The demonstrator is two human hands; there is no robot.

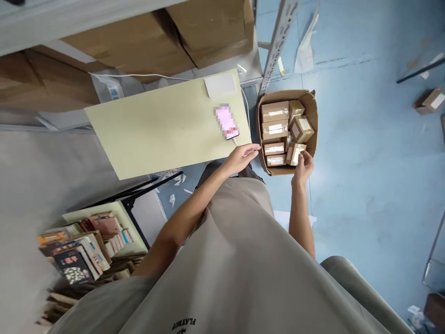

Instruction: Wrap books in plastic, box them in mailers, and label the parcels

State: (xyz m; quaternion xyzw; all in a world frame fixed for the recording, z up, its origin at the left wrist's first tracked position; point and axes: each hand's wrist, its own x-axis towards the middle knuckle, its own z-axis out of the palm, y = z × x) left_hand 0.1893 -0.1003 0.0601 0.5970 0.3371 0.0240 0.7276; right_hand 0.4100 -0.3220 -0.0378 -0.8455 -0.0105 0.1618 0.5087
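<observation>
A cardboard carton [315,134] with its top open stands at the right end of the table, holding several small brown boxes [274,112] with white labels. My right hand [303,169] is over its near right corner, thumb and fingertips pinched together against the labelled face of one small box [291,154]. Whether the fingers grip that box or something thin on it cannot be made out. My left hand [241,157] hovers at the table's near right corner, fingers stretched toward the carton's left wall and holding nothing visible.
The pale yellow tabletop [163,125] bears a phone [226,121] on a cable and a white sheet [220,85]. Large cartons [135,41] fill the shelf behind, whose metal post [278,41] rises beside the carton. Books [83,250] are stacked at lower left. Paper scraps [172,200] litter the blue floor.
</observation>
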